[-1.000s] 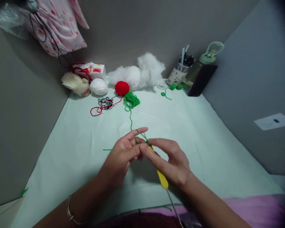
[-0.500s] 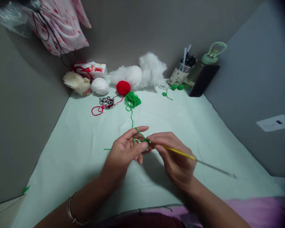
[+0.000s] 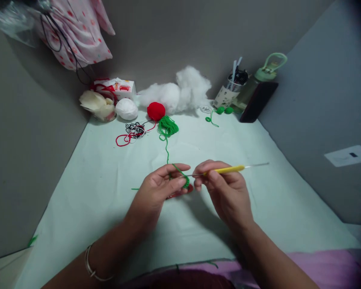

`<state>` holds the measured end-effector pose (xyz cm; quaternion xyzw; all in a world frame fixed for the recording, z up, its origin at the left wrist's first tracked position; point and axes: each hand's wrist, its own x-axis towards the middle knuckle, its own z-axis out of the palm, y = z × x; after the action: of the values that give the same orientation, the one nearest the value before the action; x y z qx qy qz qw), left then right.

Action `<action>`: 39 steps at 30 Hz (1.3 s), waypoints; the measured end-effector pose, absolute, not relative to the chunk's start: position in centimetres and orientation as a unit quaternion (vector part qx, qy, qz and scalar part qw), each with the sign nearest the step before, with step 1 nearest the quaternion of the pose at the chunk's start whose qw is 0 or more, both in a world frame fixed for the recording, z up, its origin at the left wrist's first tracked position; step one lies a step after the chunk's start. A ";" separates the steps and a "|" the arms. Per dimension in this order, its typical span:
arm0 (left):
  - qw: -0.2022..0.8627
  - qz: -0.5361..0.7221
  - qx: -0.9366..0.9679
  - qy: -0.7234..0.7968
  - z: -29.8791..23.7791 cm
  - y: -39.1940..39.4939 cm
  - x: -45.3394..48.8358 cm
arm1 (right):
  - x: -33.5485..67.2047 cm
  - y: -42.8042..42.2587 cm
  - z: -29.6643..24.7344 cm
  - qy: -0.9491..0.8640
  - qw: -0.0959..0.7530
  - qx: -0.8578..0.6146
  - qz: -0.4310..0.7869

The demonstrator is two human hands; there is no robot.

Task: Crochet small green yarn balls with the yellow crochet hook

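Between thumb and fingers, my left hand (image 3: 159, 186) pinches a small green crochet piece (image 3: 186, 182). Green yarn loops over its index finger and runs back to a loose green skein (image 3: 167, 127). My right hand (image 3: 227, 188) is closed on the yellow grip of a crochet hook (image 3: 228, 169). The hook lies nearly level, its thin metal shaft reaching left to the green piece; whether the tip is inside a stitch is hidden. Just below the left fingertips is a reddish-orange object (image 3: 190, 188), mostly covered by the hand.
At the back sit a red yarn ball (image 3: 156, 111), a white yarn ball (image 3: 126, 109), white stuffing (image 3: 180, 93) and tangled yarn (image 3: 135, 130). Small green pieces (image 3: 220, 110) lie at the right rear, near a pen cup (image 3: 227, 94), a bottle (image 3: 263, 76) and a dark phone-like slab (image 3: 258, 102).
My right hand has drawn slightly right, away from the left fingertips. The hook has swung from slanting down to the right to nearly level. The left hand has barely moved.
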<state>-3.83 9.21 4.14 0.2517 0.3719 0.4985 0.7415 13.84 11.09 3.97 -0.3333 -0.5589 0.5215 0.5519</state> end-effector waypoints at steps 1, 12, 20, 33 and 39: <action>0.733 0.502 0.268 0.373 4.1 9.1 -3.7 | 13.8 11.0 3.9 -0.573 0.546 -0.333 0.514; 0.702 0.513 0.299 0.393 4.0 8.7 -3.9 | 14.2 10.9 3.6 -0.550 0.539 -0.338 0.541; 0.690 0.522 0.310 0.395 4.1 8.6 -3.8 | 14.4 10.0 4.0 -0.653 0.546 -0.331 0.407; 0.777 0.472 0.232 0.345 4.3 8.7 -3.8 | 14.2 9.4 4.0 -0.841 0.441 -0.314 0.016; 0.763 0.507 0.205 0.345 4.6 9.3 -4.1 | 14.1 10.4 3.9 -0.664 0.585 -0.316 0.342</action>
<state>-4.10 9.26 4.62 0.2046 0.3448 0.5070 0.7630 14.12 10.36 3.91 -0.3161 -0.6639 0.3421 0.5851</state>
